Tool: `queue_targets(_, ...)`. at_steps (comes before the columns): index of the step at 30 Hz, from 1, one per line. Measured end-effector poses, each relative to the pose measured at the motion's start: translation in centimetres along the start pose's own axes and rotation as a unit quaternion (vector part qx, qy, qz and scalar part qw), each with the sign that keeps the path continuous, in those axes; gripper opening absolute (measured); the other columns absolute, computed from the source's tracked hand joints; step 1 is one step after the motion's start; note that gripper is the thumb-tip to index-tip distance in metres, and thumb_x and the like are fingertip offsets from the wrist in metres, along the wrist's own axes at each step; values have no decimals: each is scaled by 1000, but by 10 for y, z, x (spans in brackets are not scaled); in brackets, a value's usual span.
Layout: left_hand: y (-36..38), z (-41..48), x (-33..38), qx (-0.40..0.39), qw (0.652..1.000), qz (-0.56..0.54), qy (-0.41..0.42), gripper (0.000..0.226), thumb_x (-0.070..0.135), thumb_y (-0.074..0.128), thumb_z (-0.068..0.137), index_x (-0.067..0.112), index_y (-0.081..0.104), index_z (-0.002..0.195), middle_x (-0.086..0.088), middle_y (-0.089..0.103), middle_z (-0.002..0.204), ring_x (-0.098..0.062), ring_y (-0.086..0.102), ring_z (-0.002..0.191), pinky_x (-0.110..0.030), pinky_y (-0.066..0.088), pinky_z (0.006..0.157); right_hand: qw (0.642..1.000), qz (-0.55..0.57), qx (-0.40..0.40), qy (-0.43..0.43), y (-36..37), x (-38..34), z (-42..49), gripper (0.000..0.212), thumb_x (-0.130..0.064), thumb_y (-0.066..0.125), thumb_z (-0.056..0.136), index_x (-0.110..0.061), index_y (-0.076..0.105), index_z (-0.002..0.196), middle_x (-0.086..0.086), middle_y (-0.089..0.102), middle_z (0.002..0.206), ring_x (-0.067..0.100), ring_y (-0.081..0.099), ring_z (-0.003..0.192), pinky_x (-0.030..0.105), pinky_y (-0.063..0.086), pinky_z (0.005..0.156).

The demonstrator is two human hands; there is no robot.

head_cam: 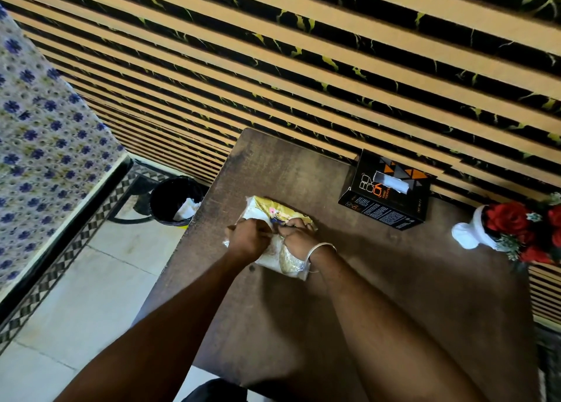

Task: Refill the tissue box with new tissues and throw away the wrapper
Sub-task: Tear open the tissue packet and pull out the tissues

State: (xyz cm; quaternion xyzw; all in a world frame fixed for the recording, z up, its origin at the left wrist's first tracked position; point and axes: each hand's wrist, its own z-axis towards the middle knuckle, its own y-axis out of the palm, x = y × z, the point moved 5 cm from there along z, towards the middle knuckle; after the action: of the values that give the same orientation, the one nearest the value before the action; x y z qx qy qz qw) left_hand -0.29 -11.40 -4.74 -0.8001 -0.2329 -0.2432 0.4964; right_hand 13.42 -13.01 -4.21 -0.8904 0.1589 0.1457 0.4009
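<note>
Two bare forearms reach in from the near edge and meet over the middle of the dark wooden counter [409, 295]. The left hand [247, 239] and the right hand [299, 237], which wears a thin bangle at the wrist, are both clamped on the tissue pack [273, 210], fingers pinched into its plastic wrapper [290, 263] close together at the top seam, apparently to tear it open. The pack lies flat under the hands, its long axis running from far left to near right, so each hand sits about equally near it. The tissue box [385, 201], black with orange markings, stands far right of the hands, well apart, against the slatted wall, a bit of white showing at its top slot. How much is left inside cannot be told. The bin [174, 199] stands on the floor just beyond the counter's left edge, nearer the left hand, with something white in it. The fingertips hide the seam, so whether the wrapper has opened is not visible. A white vase of red flowers [516, 228] stands at the right edge.
</note>
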Motion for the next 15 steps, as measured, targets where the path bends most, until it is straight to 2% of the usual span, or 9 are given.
queue_targets(2, -2, 5, -3, 23, 999, 6, -30, 19, 39, 61, 76, 24, 65, 63, 3, 68, 71, -26, 68, 86, -39, 50, 86, 1000, 21, 12, 7, -1, 2, 2, 50, -13, 43, 98, -32, 46, 144, 7, 33, 148, 29, 30, 135, 26, 13, 113)
queue_targets(3, -3, 7, -3, 37, 998, 10, -40, 23, 45, 61, 75, 26, 59, 63, 5, 64, 68, -24, 66, 87, -42, 47, 89, 999, 33, 18, 10, 0, 2, 2, 50, -11, 44, 97, -30, 46, 143, 7, 33, 149, 30, 31, 136, 27, 15, 113)
queue_targets(6, -5, 13, 2, 71, 996, 51, -34, 11, 34, 63, 82, 28, 62, 91, 1, 73, 86, -23, 65, 97, -41, 36, 96, 997, 64, 24, 27, 3, 5, 4, 55, -9, 45, 95, -29, 42, 146, 9, 32, 149, 29, 28, 140, 28, 15, 116)
queue_targets(8, -3, 15, 6, 69, 993, 88, -25, 18, 28, 59, 86, 29, 66, 102, -2, 75, 93, -24, 63, 104, -42, 30, 95, 996, 74, 30, 48, 4, 7, 5, 57, -11, 46, 94, -28, 38, 148, 10, 27, 152, 32, 23, 143, 32, 12, 120)
queue_targets(11, 2, 18, 7, 61, 990, 125, -26, 25, 24, 56, 85, 33, 73, 102, 2, 76, 94, -23, 59, 107, -42, 28, 94, 993, 88, 35, 65, 6, 8, 4, 58, -14, 46, 94, -26, 33, 150, 9, 22, 157, 34, 16, 147, 38, 7, 123)
queue_targets(15, 4, 18, 14, 51, 985, 163, -35, 18, 25, 57, 86, 26, 75, 90, 0, 73, 90, -25, 60, 103, -44, 32, 96, 992, 102, 39, 66, 11, 8, 7, 55, -14, 43, 94, -22, 37, 148, 12, 28, 154, 35, 19, 146, 45, 11, 122)
